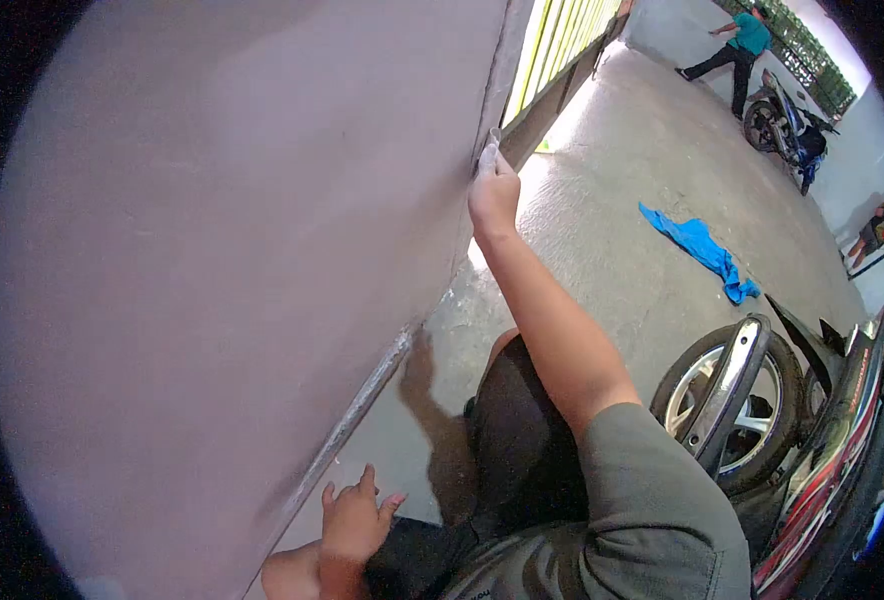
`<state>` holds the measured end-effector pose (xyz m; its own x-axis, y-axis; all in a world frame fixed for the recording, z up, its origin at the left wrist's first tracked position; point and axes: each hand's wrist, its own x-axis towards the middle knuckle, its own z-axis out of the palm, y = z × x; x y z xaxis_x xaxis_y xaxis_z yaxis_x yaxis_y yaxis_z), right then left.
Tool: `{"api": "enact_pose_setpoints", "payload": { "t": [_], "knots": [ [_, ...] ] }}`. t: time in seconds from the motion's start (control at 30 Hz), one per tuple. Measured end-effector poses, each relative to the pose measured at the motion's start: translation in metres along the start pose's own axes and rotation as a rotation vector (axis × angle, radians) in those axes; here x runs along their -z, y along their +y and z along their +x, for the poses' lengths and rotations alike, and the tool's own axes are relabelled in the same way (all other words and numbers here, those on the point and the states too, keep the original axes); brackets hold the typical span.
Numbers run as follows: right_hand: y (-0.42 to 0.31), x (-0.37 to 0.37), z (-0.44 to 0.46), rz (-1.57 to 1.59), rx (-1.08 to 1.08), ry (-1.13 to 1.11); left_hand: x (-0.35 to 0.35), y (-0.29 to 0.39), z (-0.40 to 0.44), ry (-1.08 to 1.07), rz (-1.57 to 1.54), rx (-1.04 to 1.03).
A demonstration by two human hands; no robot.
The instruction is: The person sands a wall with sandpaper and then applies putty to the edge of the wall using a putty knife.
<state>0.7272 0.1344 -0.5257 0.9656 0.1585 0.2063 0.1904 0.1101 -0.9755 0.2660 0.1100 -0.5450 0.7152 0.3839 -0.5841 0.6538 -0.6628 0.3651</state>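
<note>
My right hand is stretched out to the vertical edge of the smooth, pale wall, closed around a small whitish thing. That thing sits against the wall's edge beside the gate, and its kind is too small to make out. Down near the wall's foot, my left hand is held in the air with its fingers apart and nothing in it. My knees, in dark shorts, are bent close to the wall.
A slatted metal gate adjoins the wall's edge. A blue cloth lies on the concrete floor. A motorbike stands close on my right. Farther off are another motorbike, a person in teal and a second person.
</note>
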Motion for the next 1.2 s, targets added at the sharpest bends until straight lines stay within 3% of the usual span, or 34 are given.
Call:
{"api": "enact_pose_setpoints", "payload": {
  "t": [0.57, 0.8, 1.07, 1.2],
  "knots": [
    [-0.034, -0.005, -0.033, -0.124, 0.075, 0.038, -0.005, -0.003, 0.000, 0.018, 0.050, -0.021],
    [-0.013, -0.009, -0.013, -0.090, 0.125, 0.112, -0.009, -0.004, 0.004, 0.016, 0.034, -0.051],
    [-0.015, 0.004, 0.005, -0.018, 0.001, -0.018, 0.002, 0.003, 0.001, 0.015, -0.022, -0.028],
    [-0.011, -0.001, -0.013, -0.076, 0.044, 0.001, 0.002, 0.003, 0.000, 0.011, 0.015, -0.022]
  ]
}}
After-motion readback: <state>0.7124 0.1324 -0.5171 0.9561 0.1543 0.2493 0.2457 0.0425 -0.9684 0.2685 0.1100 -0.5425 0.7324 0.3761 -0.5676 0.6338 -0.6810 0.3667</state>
